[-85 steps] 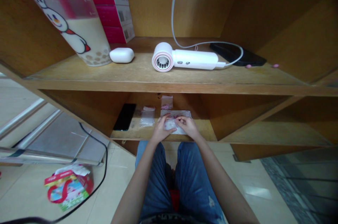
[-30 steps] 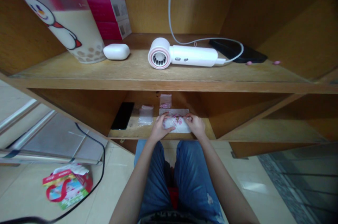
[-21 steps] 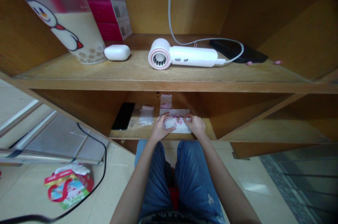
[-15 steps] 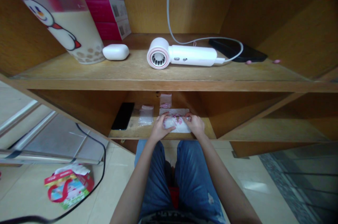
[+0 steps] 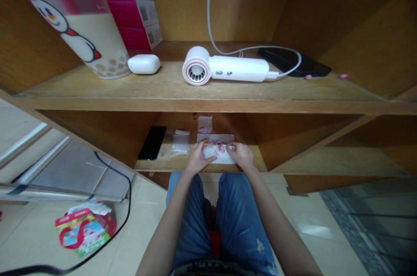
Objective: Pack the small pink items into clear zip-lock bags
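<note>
A white sheet [image 5: 224,159] lies on the lower shelf, with small pink pieces [image 5: 221,147] gathered in its middle; they are too small to name. My left hand [image 5: 198,158] rests on the left side of the sheet, its thumb spread away from the fingers. On the right side, my right hand [image 5: 242,155] has thumb and index finger close together beside the pink pieces. Whatever those fingertips hold, if anything, cannot be made out. Behind the sheet is a small clear bag [image 5: 205,125] with pink bits inside. Clear plastic bags [image 5: 180,143] lie left of my left hand.
A black phone [image 5: 152,142] lies at the lower shelf's left. Above, the upper shelf [image 5: 163,90] carries a drink cup [image 5: 107,46], pink boxes [image 5: 132,11], a white case [image 5: 143,64], a white hair dryer-shaped device [image 5: 237,68] with a cable, and a dark flat object [image 5: 309,67].
Both hands stay in nearly the same place on the sheet. The whole view has shifted very slightly; no object has visibly moved.
</note>
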Demonstrator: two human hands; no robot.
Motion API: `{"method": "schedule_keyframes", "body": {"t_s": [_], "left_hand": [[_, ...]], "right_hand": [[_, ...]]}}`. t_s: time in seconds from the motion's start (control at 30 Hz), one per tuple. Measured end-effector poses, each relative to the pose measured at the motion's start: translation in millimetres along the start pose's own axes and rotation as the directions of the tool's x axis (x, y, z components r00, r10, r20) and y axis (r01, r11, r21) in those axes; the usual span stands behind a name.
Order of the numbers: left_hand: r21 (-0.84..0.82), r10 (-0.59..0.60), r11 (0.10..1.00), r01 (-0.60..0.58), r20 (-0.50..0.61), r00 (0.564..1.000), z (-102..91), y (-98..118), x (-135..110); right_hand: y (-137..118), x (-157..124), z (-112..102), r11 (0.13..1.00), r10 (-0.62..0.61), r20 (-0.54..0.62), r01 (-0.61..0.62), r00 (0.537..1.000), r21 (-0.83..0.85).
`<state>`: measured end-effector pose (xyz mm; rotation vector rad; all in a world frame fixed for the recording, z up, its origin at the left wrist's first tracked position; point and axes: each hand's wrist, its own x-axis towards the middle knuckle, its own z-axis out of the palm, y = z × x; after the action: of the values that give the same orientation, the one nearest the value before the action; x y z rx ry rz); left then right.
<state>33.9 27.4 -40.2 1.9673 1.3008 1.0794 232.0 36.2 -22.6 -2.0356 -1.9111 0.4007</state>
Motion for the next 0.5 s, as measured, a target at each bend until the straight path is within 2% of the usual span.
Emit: {"method": "schedule_keyframes", "body": {"t_s": [0.23, 0.37, 0.5], "left_hand": [[0.003, 0.016, 1.0, -0.016, -0.012, 1.0, 0.1, 0, -1], [0.0, 0.014, 1.0, -0.014, -0.005, 1.0, -0.1, 0, -1], [0.002, 0.011, 1.0, -0.011, -0.004, 1.0, 0.1, 0, -1]], "right_hand": [[0, -2, -1, 0.997, -0.011, -0.026, 0.013, 1.0, 0.082], [-6, 0, 6, 0.96, -0.079, -0.035, 0.086, 0.996, 0.267], [-11, 5, 19, 0.854, -0.219, 0.003, 0.19, 0.976, 0.484]]}}
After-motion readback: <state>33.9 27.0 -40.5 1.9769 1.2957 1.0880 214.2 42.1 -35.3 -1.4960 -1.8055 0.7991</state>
